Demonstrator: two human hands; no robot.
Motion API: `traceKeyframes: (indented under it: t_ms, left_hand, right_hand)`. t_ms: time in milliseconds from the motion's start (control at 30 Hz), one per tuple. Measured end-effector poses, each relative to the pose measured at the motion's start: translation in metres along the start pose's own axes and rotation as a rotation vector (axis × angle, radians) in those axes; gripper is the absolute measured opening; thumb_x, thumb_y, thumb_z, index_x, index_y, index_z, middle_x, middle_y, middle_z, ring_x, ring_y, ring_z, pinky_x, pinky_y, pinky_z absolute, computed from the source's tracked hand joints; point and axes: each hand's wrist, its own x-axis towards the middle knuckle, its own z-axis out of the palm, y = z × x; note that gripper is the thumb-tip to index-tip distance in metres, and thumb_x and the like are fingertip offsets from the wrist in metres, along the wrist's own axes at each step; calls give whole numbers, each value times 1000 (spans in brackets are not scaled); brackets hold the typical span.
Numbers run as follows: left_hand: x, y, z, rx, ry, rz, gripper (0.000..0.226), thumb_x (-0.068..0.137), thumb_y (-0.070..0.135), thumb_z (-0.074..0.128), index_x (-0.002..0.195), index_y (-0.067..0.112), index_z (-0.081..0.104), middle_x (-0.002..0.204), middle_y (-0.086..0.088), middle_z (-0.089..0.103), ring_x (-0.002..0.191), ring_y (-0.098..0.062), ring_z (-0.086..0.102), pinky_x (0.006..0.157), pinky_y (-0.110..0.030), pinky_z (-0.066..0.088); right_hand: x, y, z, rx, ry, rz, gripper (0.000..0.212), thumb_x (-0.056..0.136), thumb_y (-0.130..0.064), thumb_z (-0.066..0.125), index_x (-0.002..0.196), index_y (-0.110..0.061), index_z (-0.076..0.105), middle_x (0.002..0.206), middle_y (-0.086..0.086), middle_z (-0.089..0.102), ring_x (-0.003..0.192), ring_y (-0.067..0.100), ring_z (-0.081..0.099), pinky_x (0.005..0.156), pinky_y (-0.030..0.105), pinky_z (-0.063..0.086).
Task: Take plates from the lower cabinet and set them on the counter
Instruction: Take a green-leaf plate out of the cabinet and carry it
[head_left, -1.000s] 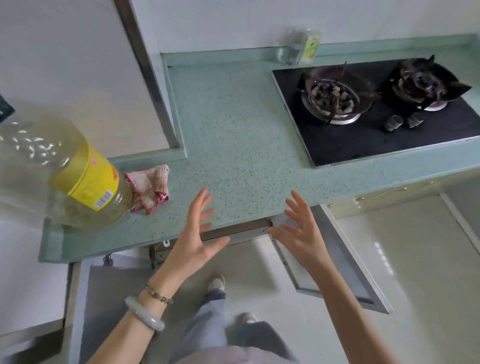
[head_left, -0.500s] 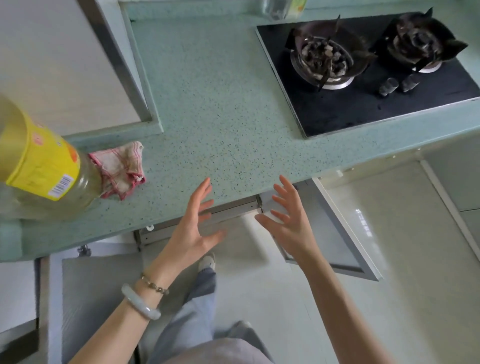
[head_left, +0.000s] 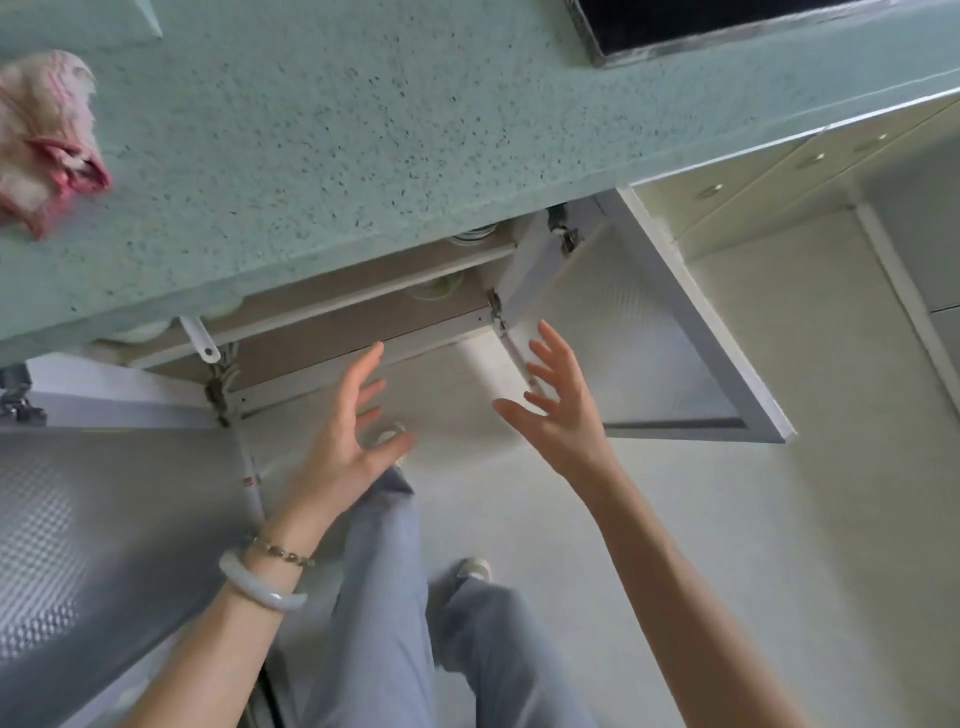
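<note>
Two empty hands, left (head_left: 348, 447) and right (head_left: 558, 415), grip spread, reach below the counter (head_left: 363, 156). Plates (head_left: 472, 236) under its edge look stiff, breakable, probably heavy; hold opposite rims.

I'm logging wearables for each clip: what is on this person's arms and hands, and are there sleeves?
No sleeves show: both forearms are bare to the frame edge. The left hand has two bracelets at the wrist: a thick, smooth, pale whitish bangle and, just above it, a thin chain bracelet of small dark and gold beads. The right hand and its wrist carry nothing visible; no rings or gloves show.
</note>
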Motion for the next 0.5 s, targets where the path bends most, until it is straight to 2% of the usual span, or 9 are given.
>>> traceKeyframes:
  t_ms: [100,233,300,433,500]
  left_hand:
    - [34,-46,1,13,-24,2,77,70,35,76,131,59,36,144,34,34,133,2,39,108,-30,35]
    - [101,-113,2,104,-57,24,69,76,28,78,127,57,42,149,18,36,135,-1,38,113,-30,29]
    - [140,-147,4,170,-85,59,65,77,29,79,126,54,43,147,13,40,135,-6,38,114,-29,26]
    - [205,-203,10,254,-169,120,63,82,27,73,133,45,41,142,22,40,135,3,33,113,-22,23]
    - [226,-234,20,259,-200,161,58,82,32,71,130,47,41,136,36,40,132,13,32,109,-13,23]
  right_hand:
    - [37,45,19,27,30,-12,85,77,-12,76,145,-29,29,141,-3,43,124,12,47,94,27,47]
    - [100,114,43,73,66,-49,84,76,-13,76,144,-32,30,137,-10,44,123,8,48,94,26,48]
    - [136,152,57,60,97,-74,88,74,-12,79,145,-28,30,133,-9,45,119,10,50,93,32,51]
    - [200,221,84,86,131,-118,88,71,-14,81,144,-25,33,132,-2,49,116,16,52,93,39,52]
    - [230,256,97,139,144,-121,89,68,-20,81,142,-28,34,127,-7,51,115,12,53,89,31,52]
